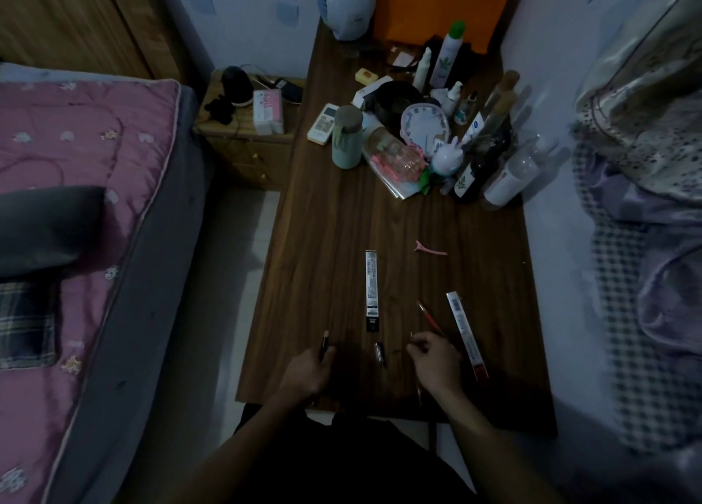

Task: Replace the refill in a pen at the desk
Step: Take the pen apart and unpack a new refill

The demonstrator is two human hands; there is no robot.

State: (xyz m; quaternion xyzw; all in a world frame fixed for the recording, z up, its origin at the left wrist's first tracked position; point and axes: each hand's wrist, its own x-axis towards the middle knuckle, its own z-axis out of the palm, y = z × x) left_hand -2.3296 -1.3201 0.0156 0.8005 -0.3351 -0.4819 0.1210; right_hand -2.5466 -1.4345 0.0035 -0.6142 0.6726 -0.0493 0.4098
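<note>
Left hand [309,370] over near tabletop [326,237] edge, fingers clenched round dark pen barrel [324,346], tip pointing away; right hand [433,359] pinching something thin, too small to tell; small dark pen part [380,351] lying between hands; red refill [429,315] beside right hand; refill packet [371,290] just beyond; second packet [465,334] at right.

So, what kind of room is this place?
Most likely a bedroom: a bed with a pink quilt stands beside the wooden desk, with a small nightstand between them and toiletry bottles crowding the desk's far end.
</note>
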